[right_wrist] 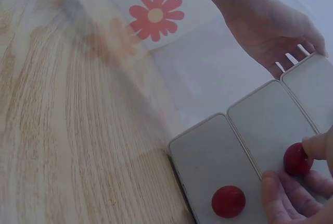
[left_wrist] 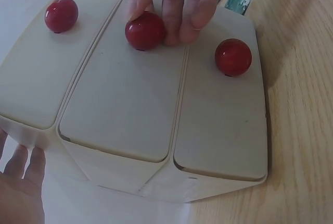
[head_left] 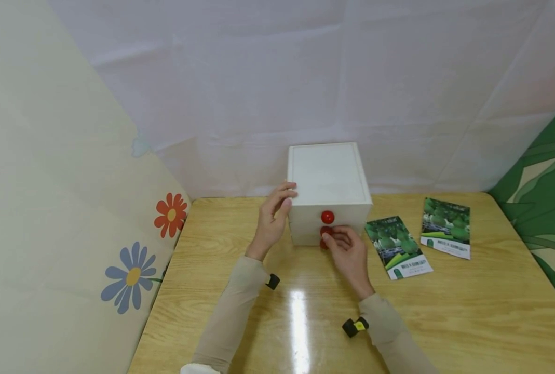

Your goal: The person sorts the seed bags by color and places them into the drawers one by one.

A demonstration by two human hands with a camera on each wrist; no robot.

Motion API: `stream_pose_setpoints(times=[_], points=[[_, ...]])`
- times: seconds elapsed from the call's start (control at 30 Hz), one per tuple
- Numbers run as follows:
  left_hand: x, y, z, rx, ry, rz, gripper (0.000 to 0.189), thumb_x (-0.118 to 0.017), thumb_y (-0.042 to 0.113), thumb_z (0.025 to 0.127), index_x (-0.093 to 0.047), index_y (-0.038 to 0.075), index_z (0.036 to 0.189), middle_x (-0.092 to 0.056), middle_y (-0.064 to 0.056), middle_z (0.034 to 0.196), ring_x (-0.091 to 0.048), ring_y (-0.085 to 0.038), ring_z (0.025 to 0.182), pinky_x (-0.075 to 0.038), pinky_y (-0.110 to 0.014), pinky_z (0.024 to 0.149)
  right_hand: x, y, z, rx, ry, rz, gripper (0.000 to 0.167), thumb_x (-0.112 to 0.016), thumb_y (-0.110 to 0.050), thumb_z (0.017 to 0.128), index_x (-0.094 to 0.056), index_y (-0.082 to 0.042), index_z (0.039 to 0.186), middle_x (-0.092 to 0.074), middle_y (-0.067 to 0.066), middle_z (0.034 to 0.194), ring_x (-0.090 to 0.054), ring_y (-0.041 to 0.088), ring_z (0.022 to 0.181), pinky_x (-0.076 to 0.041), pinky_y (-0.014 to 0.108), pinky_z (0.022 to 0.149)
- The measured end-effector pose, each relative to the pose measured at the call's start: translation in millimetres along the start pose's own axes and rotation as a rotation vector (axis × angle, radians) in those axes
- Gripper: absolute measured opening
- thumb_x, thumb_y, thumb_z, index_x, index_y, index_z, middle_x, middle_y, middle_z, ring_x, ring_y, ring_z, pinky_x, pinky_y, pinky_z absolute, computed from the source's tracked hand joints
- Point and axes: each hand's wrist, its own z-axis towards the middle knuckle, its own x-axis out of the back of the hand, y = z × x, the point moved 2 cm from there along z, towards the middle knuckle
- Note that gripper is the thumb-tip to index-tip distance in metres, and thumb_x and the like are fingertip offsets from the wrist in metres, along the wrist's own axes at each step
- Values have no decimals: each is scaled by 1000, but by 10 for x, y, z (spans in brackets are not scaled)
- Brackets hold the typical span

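A white box (head_left: 328,174) with three drawer fronts stands on the table, each front bearing a round red knob. My right hand (head_left: 352,254) pinches the middle knob (left_wrist: 145,30) between thumb and fingers. Above it is the top knob (head_left: 327,217), and below it the bottom knob (left_wrist: 233,57); nothing holds either of these. All three fronts look about flush with one another. Against the box's left side rests my left hand (head_left: 271,221), its fingers extended and the fingertips at the upper edge. The drawers' insides are hidden.
Two green-and-white printed leaflets lie to the right of the box, a nearer leaflet (head_left: 397,248) and a farther leaflet (head_left: 446,228). The wooden table (head_left: 305,311) meets a white cloth backdrop (head_left: 258,104) behind the box. A flower-printed panel (head_left: 95,208) stands at the left.
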Motion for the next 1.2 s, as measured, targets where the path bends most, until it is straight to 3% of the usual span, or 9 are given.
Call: stream_pose_setpoints(times=[0.33,0.6,0.9,1.2], points=[[-2,7,-11,15,5,-7,21,-46,-11,99,-60,-14,114,-54,-33,135,-39,-45,142,-40,-41,117,10,467,16,5,26,-6,33,-80,-17,86,-65,0,111,-70,18,108,-67,3,88,-57,16,80],[-4,10,-2,18,4,-6,21,-47,-10,99,-60,-14,114,-54,-32,135,-42,-43,141,-41,-39,116,13,590,-41,-88,21,-84,32,-80,-20,86,-66,-7,113,-70,10,111,-68,13,93,-58,18,79],[-1,9,-7,25,5,-10,20,-47,-10,99,-61,-14,114,-55,-32,134,-44,-44,139,-42,-39,116,-53,769,-50,-157,20,-84,31,-77,-14,88,-68,-4,116,-70,18,116,-71,30,100,-60,24,78],[-1,8,-4,36,1,-9,22,-46,-10,100,-61,-13,115,-55,-31,136,-45,-41,140,-41,-41,116,-134,885,-33,-190,45,-5,28,-75,-10,89,-67,-4,115,-69,17,115,-71,16,86,-59,20,71]])
